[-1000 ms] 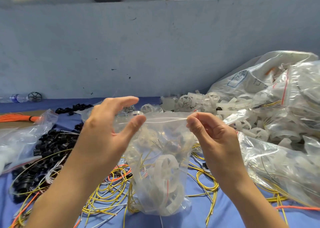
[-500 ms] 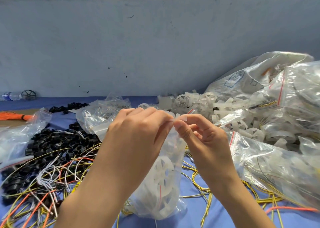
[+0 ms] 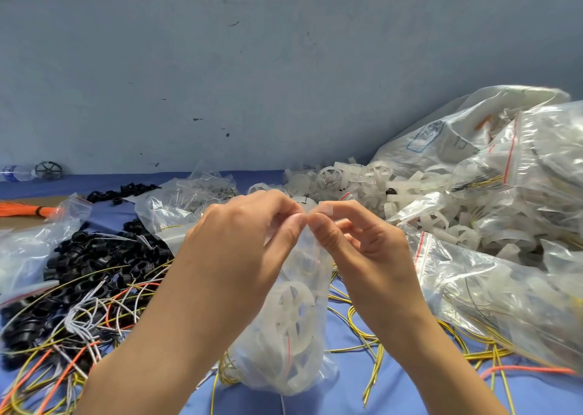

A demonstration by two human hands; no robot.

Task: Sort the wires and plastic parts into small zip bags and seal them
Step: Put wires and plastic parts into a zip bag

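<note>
At the far left of the blue cloth-covered table, we find a bundle of orange wires, with a crumpled clear plastic bag just beside it. Next comes a heap of black plastic rings, with loose yellow, white and orange wires lying over its near side. At centre, our left hand has its fingers curled and pinches the top edge of a small clear zip bag between thumb and fingertips. Our right hand pinches the same edge in the same manner, and the two thumbs meet, touching or nearly so. The zip bag hangs below both hands. We cannot tell whether its bottom rests on the cloth, nor whether its seal is closed. Inside it we see a white spoked plastic wheel, and thin yellow wires show at its lower left corner. Behind the right hand lies a pile of white plastic wheels. Large filled clear bags occupy the far right.
</note>
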